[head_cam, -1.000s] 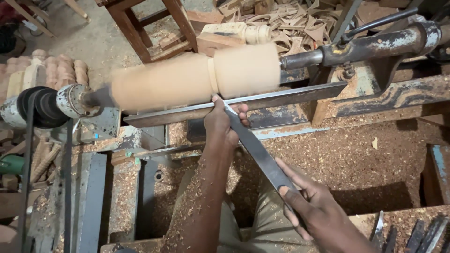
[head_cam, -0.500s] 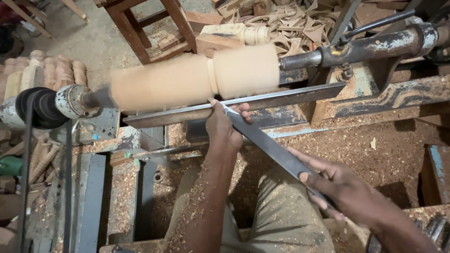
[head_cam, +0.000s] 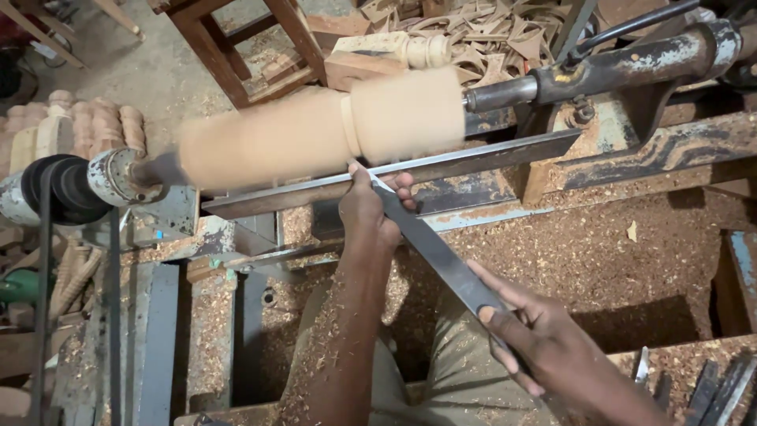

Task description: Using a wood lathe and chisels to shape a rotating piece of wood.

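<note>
Pressing flat chisel onto tool rest with left hand, fingers wrapped over blade; right hand clenching handle end at 5 o'clock. Spinning wooden blank at 12 o'clock: edge risking catching, digging in, kicking back.

This is a woodturning workshop, rough and well used. A lathe of rusted, paint-worn steel runs across the view, with a pale wooden blank blurred between its ends and a long steel tool rest just in front. A black drive belt loops round the pulley at the left. Sawdust and shavings lie thick over the lathe bed and the floor. Finished turned spindles with beaded profiles lie stacked at the left, and a heap of cut wooden offcuts sits behind, beside a brown wooden stool frame on the dusty concrete floor
</note>
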